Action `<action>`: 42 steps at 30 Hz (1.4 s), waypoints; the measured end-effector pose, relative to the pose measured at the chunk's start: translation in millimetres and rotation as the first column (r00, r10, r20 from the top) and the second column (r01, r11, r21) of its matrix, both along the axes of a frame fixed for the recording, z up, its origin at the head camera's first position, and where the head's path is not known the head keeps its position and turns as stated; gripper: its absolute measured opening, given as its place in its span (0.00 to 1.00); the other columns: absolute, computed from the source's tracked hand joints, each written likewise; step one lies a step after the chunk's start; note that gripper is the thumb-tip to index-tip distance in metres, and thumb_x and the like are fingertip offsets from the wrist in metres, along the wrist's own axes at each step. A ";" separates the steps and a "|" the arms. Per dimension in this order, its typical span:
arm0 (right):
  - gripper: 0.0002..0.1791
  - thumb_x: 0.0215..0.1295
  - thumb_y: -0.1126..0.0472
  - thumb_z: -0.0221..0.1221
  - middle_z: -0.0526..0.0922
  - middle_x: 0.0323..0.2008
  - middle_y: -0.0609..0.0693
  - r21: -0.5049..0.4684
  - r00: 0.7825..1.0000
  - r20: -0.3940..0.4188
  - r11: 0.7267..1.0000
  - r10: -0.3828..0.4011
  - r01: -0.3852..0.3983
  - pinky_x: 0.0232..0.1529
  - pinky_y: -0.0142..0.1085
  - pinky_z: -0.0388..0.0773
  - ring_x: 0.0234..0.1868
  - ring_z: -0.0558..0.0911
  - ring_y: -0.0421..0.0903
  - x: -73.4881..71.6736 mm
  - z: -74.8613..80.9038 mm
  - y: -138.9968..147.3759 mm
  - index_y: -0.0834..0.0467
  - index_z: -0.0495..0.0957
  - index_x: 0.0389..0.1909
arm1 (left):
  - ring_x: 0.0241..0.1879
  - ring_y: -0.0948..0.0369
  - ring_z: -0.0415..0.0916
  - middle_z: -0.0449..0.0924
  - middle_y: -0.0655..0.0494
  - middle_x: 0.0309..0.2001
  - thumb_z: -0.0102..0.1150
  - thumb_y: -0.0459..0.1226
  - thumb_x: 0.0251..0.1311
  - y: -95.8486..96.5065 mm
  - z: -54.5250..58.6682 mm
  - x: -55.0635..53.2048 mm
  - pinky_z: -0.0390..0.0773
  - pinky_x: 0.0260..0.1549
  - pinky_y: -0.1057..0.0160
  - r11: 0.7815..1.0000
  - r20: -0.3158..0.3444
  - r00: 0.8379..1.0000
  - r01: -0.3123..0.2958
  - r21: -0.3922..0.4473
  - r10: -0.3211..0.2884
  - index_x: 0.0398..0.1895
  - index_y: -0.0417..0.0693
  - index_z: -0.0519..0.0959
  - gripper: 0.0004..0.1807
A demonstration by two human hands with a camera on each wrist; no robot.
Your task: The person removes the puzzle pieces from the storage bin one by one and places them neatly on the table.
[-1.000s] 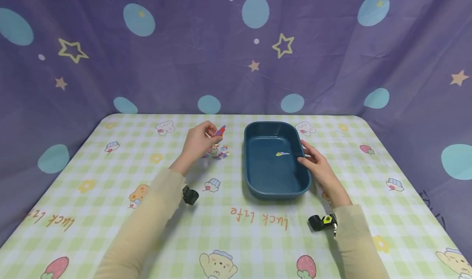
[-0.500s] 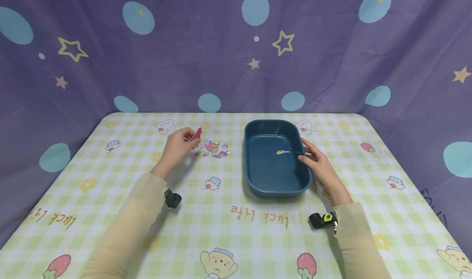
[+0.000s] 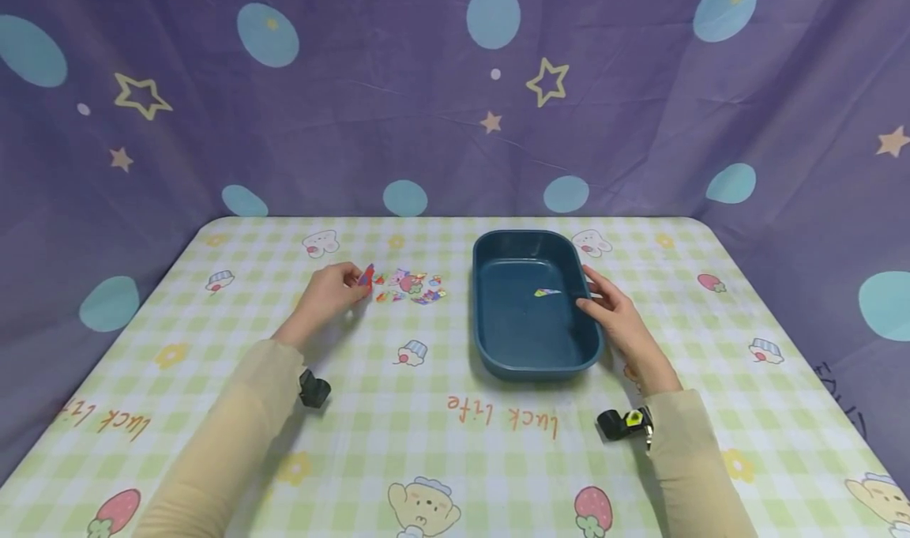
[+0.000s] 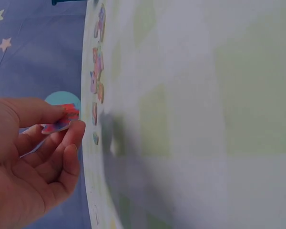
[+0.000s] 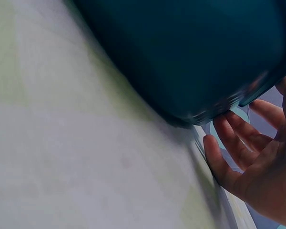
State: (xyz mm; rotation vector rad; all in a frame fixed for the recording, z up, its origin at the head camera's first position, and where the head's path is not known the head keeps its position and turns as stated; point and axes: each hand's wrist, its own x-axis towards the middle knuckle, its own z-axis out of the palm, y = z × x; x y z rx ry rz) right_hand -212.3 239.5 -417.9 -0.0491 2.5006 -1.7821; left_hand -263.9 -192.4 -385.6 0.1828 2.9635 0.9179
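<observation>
My left hand pinches a small flat red and purple puzzle piece between thumb and fingers, above the table and left of a scatter of similar pieces. In the left wrist view the piece shows a thin pale edge. The loose puzzle pieces lie on the cloth between that hand and a dark blue plastic basin. One pointed, green and yellow puzzle piece lies inside the basin. My right hand holds the basin's right side, thumb over the rim and fingers against the outer wall.
A checked green and white tablecloth with printed cartoons covers the table. Behind it hangs a purple curtain with stars and dots. Black wrist cameras are worn at both sleeves.
My left hand has moved left and a little toward me with the red and purple puzzle piece, uncovering the loose pieces. The right hand and the basin have stayed in place.
</observation>
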 end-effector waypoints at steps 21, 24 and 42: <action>0.33 0.64 0.54 0.53 0.63 0.61 0.59 0.022 1.000 0.008 1.000 -0.012 0.012 0.58 0.47 0.63 0.58 0.68 0.54 -1.2 -2.8 2.1 0.44 0.52 0.69 | 0.23 0.60 0.73 0.80 0.49 0.26 0.53 0.35 0.58 -15.2 -4.8 0.5 0.68 0.25 0.66 0.996 0.112 0.992 0.065 -0.067 -0.058 0.44 0.37 0.78 0.13; 0.33 0.64 0.54 0.53 0.63 0.61 0.59 0.019 1.000 0.001 1.000 -0.014 0.014 0.58 0.47 0.63 0.58 0.68 0.54 -2.0 -3.4 2.2 0.44 0.53 0.69 | 0.23 0.61 0.73 0.80 0.49 0.26 0.54 0.35 0.58 -16.0 -4.5 -0.8 0.68 0.25 0.67 0.995 0.134 0.990 0.063 -0.074 -0.052 0.44 0.36 0.78 0.14; 0.34 0.63 0.55 0.54 0.63 0.62 0.58 0.007 1.000 0.002 1.000 -0.017 0.017 0.57 0.47 0.64 0.58 0.68 0.54 -2.3 -3.7 1.8 0.44 0.53 0.69 | 0.27 0.59 0.74 0.81 0.48 0.30 0.58 0.35 0.52 -12.2 -4.6 -3.3 0.68 0.28 0.65 0.989 0.109 0.994 0.041 -0.144 -0.026 0.35 0.40 0.79 0.09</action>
